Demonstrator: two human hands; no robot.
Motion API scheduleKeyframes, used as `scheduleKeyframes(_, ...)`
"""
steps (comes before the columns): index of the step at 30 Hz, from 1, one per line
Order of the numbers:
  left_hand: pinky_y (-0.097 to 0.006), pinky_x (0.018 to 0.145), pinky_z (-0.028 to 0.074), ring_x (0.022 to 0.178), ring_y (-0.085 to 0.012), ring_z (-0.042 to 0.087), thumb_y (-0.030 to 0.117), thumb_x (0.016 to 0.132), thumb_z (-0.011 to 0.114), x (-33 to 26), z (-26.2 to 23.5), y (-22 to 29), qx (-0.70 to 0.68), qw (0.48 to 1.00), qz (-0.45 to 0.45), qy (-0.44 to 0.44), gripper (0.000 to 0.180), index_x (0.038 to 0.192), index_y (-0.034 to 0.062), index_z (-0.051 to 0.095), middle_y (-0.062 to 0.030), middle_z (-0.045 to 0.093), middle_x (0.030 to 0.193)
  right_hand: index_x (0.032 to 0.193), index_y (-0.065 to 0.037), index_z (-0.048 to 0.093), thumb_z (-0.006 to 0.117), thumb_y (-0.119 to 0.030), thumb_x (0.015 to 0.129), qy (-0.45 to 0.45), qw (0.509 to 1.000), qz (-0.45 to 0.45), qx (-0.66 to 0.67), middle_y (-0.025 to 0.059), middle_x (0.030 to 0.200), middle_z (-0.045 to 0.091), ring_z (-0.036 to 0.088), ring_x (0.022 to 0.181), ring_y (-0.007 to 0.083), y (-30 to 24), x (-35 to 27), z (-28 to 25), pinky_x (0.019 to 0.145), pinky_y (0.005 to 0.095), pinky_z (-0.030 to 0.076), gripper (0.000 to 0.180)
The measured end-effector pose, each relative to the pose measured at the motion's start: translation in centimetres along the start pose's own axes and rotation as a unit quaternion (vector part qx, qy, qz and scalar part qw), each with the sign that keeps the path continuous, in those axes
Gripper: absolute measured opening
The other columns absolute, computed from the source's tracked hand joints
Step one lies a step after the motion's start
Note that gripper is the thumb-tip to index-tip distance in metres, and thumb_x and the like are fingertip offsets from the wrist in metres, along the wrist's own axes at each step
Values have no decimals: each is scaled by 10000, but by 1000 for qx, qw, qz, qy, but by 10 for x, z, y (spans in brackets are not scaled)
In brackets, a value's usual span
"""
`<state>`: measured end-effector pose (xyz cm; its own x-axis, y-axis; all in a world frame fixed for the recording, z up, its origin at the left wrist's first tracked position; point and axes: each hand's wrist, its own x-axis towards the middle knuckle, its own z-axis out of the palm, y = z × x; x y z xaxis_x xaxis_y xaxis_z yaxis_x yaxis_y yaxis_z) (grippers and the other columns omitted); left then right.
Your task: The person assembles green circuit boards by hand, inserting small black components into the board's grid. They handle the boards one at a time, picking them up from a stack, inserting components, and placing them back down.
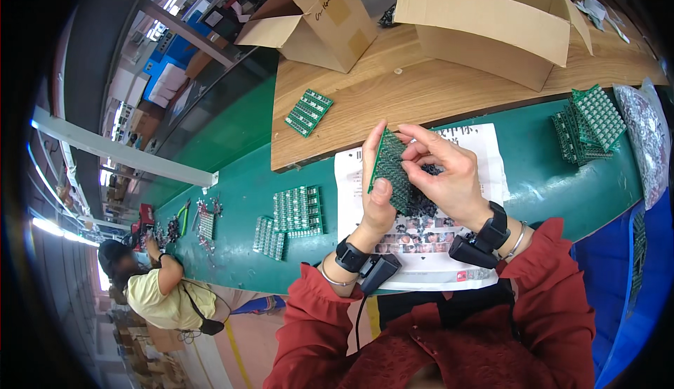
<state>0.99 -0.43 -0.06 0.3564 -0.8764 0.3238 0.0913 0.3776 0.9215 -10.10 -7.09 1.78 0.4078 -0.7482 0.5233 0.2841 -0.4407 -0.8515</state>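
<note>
Head view: grips a green circuit board (394,168) in the left hand (379,205), with the thumb at its lower left edge and the fingers along its outer side. Holds it tilted up over a printed sheet (491,168), in front of the chest. Curls the right hand (449,178) close against the component-covered face, with thumb and index finger drawn together; cannot tell whether anything sits between the fingertips. Has a heap of small black components (421,208) on the sheet just below, partly hidden by board and hand. Wears red sleeves (547,284) and a black wristband (349,254) on each arm.

Shows a cluster of circuit boards (298,210) to the left on the green tabletop (533,175); to the right, a stack of circuit boards (600,119) beside a clear plastic bag (644,136) filled with small parts. Has a single circuit board (309,113) on the wood-grain panel (379,80) beyond, near two open cardboard boxes (484,27). Includes, at far left, a seated co-worker in yellow (168,294) near green-handled pliers (184,217).
</note>
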Motion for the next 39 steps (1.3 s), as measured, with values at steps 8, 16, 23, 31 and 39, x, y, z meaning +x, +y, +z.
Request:
scheduleKeyframes(8,-365,998,374,1159,-245,477,686,755,548,-1,-5,-2,23,1000,0,-19,1015,1425,10,198,-160,443,1253,1156,-44,608,643,74,733,-20,999,-17,-48,84,863,651,634,718,137,1,0,-7,632,269,545,441)
scheduleKeyframes(16,-380,1031,342,1217,-258,432,695,727,580,-1,1,-2,22,999,-5,-31,1057,1430,11,186,-173,397,1310,1198,-58,598,647,68,742,4,1000,-10,0,102,892,659,648,762,142,-2,1,-3,674,265,557,475)
scheduleKeyframes(23,-390,1030,354,1223,-273,435,687,699,623,-3,-4,-9,49,998,-2,-45,1099,1436,21,154,-185,394,1312,1160,-40,613,629,82,734,-7,998,-38,-41,82,822,633,623,703,140,-3,2,-8,631,252,537,444)
scheduleKeyframes(31,-398,1054,307,1270,-288,375,760,639,614,-5,-9,-7,85,995,-10,-54,1197,1436,-4,151,-197,344,1360,1161,-44,614,650,88,720,29,998,-50,7,75,836,642,634,729,133,-11,5,-4,652,260,549,461)
scheduleKeyframes(39,-421,1110,191,1361,-335,256,830,691,455,-5,-13,-9,194,973,53,-108,1179,1416,-68,213,-234,269,1444,1118,-54,626,656,84,707,27,993,-90,-71,83,801,635,634,692,159,-11,3,-7,614,274,533,435)
